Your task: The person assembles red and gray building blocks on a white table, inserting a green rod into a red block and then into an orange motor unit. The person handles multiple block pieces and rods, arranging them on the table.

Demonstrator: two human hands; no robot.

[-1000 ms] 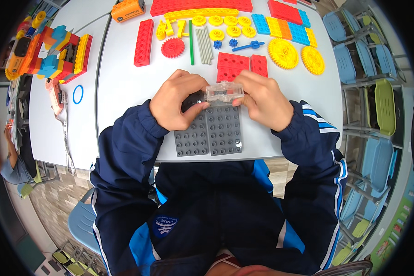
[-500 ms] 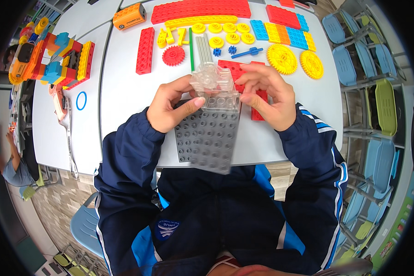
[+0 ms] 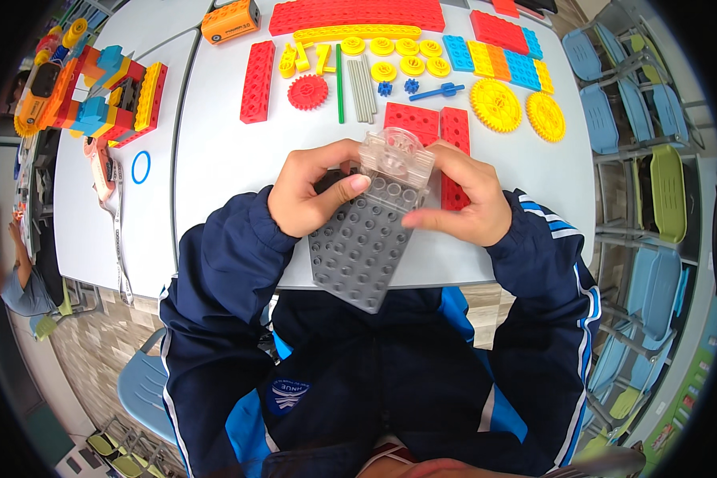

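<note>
A studded grey building plate [image 3: 357, 251] is tilted above the table's front edge, with transparent bricks [image 3: 397, 163] at its far end. My left hand [image 3: 315, 191] grips the transparent bricks and plate from the left, thumb on top. From the right, my right hand [image 3: 472, 195] holds the same piece, index finger by the transparent bricks and thumb at the plate's right edge. Part of a darker grey plate shows beneath; my left hand partly hides it. Just beyond lie red beams [image 3: 411, 119].
Across the table [image 3: 215, 207] lie grey rods [image 3: 362, 89], a green rod [image 3: 340, 84], a red gear [image 3: 307, 92], yellow gears [image 3: 495, 105], yellow wheels [image 3: 384, 72] and coloured bricks [image 3: 457, 53]. A built brick model [image 3: 95, 99] and a lanyard [image 3: 118, 215] are at left.
The transparent bricks and grey plate have shifted right and turned, the near end swinging left. My right fingers have closed in on the piece. The grey rods now show fully.
</note>
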